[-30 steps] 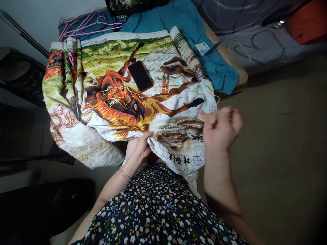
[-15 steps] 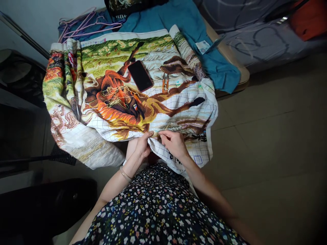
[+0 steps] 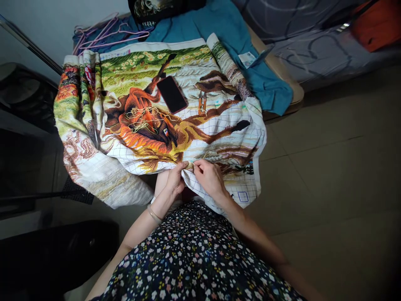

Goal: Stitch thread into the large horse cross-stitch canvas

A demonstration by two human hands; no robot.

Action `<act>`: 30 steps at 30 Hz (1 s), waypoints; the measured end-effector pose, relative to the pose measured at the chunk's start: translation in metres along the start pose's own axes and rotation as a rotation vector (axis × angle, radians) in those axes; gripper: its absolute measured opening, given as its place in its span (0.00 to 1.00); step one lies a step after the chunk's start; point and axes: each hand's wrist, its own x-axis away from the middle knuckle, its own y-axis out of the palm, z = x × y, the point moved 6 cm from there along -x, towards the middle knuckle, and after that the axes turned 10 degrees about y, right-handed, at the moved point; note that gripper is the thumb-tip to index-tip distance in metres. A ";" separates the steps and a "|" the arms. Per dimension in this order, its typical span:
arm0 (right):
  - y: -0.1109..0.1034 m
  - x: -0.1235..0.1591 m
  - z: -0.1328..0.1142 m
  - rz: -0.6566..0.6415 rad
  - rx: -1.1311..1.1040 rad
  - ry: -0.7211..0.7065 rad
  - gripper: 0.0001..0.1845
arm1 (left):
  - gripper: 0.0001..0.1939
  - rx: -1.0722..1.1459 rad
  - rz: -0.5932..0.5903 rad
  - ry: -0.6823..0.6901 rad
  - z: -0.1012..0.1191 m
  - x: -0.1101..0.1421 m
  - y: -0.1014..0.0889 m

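Note:
A large cross-stitch cloth (image 3: 203,127) with a partly stitched horse picture and a printed grid lies spread across my lap and the padded surface ahead. My left hand (image 3: 176,179) pinches its near edge, thumb on top and fingers underneath. Close beside it, my right hand (image 3: 210,177) is closed in a pinch at the cloth, with a thin needle (image 3: 193,164) barely showing at the fingertips. A short bit of yellowish thread shows just above that hand. Further up the cloth lie a tangle of yellow thread (image 3: 142,119), orange-handled thread snips (image 3: 202,103) and a dark phone (image 3: 172,95).
Rolled cloth ends stand at left (image 3: 70,83) and right (image 3: 227,62). Pink hangers (image 3: 106,35) and a black bag (image 3: 153,10) sit at the back on teal fabric (image 3: 191,23). Tiled floor (image 3: 316,167) lies to the right, a dark object (image 3: 59,255) at lower left.
My right hand has shifted slightly left and turned, coming nearer to the left thumb and covering printed marks on the cloth. My left hand keeps its hold in the same place.

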 end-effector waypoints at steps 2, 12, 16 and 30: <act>0.004 0.001 0.004 -0.023 -0.063 0.029 0.10 | 0.11 -0.015 -0.035 0.016 0.000 -0.001 0.002; 0.023 -0.002 0.027 -0.140 -0.463 0.205 0.10 | 0.11 0.012 -0.081 -0.001 0.005 0.002 0.012; 0.021 0.000 0.026 -0.201 -0.572 0.290 0.13 | 0.08 -0.025 -0.123 0.069 0.004 -0.003 0.008; 0.023 -0.001 0.024 -0.274 -0.687 0.399 0.15 | 0.06 0.020 -0.155 0.034 0.001 -0.002 0.010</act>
